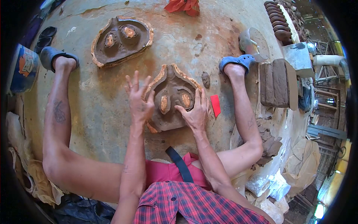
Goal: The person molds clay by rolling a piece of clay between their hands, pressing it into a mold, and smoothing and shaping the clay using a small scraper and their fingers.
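Between my legs on the floor lies a clay-lined mold (171, 87) with an orange-brown rim and two oval raised plugs inside. My left hand (140, 100) is at its left edge, fingers spread, holding nothing. On the right side, my right hand (194, 110) rests with its fingers along the rim and its thumb toward the right plug, apart and not closed on anything. A red flat piece (215, 105) lies just right of that hand, and a small clay lump (206, 79) sits above it.
A second clay-lined mold (123, 44) lies at the upper left. A round container (254, 44) and stacked clay slabs (275, 84) stand at the right. A blue bucket (24, 69) is at far left, and a red cloth (183, 6) lies at the top.
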{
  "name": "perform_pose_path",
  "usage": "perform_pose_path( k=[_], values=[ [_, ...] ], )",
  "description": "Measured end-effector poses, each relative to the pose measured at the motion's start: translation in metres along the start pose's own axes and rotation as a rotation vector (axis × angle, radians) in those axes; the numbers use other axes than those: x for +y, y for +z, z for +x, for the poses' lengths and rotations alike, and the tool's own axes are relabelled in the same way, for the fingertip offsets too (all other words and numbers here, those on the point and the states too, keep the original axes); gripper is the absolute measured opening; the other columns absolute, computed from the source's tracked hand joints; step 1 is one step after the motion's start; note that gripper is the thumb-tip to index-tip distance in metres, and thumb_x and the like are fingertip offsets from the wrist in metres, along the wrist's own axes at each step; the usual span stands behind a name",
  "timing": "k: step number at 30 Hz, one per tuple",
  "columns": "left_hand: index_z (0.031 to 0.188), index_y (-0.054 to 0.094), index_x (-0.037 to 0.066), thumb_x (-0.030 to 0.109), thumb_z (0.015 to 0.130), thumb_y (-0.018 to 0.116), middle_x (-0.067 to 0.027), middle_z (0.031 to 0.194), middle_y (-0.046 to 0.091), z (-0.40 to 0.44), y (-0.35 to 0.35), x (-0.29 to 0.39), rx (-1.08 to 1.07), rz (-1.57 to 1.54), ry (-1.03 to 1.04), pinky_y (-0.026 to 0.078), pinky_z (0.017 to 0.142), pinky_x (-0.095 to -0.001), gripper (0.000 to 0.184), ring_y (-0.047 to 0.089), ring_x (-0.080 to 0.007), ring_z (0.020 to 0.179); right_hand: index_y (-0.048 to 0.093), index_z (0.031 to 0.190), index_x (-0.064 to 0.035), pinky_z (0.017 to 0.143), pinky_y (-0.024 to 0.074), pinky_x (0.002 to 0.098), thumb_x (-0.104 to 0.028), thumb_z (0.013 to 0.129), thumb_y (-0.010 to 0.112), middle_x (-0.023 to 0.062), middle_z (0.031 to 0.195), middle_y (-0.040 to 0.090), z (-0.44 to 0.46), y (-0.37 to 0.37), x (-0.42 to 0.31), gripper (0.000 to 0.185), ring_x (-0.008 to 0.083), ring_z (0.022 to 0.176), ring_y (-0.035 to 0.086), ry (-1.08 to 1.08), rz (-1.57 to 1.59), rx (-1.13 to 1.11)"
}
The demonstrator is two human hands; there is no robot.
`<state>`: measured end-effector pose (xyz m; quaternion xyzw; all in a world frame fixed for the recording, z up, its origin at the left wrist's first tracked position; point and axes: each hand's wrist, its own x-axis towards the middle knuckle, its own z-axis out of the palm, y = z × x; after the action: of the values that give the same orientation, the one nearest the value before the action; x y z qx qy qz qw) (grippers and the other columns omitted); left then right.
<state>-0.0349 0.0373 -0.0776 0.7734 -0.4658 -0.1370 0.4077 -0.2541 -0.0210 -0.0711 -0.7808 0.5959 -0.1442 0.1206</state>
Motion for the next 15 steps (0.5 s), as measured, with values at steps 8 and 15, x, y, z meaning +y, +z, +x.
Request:
perform_pose_path(
  k=[8, 15],
  values=[
    [0.166, 0.019, 0.014, 0.018, 0.105, 0.057, -0.0241, 0.160, 0.041, -0.016, 0.013, -0.033, 0.112, -0.758, -0.355, 0.037, 0.118, -0.0417, 0.072, 0.041, -0.0378, 0.148, 0.061, 0.144, -0.0235, 0.109, 0.0362, 0.0661, -0.060, 0.065, 0.087, 0.0183, 0.161, 0.039, 0.005, 0.008, -0.001, 0.090, 0.0471, 0.137, 0.045, -0.049, -0.072, 0.006],
    [0.168, 0.007, 0.022, 0.025, 0.109, 0.049, -0.0227, 0.161, 0.041, -0.020, 0.017, -0.028, 0.058, -0.689, -0.332, 0.039, 0.115, -0.0367, 0.072, 0.046, -0.0336, 0.145, 0.061, 0.144, -0.0217, 0.110, 0.0379, 0.0645, -0.058, 0.062, 0.090, 0.0165, 0.162, 0.038, 0.017, -0.001, -0.005, 0.094, 0.0434, 0.140, 0.043, -0.010, 0.026, -0.061]
  ],
)
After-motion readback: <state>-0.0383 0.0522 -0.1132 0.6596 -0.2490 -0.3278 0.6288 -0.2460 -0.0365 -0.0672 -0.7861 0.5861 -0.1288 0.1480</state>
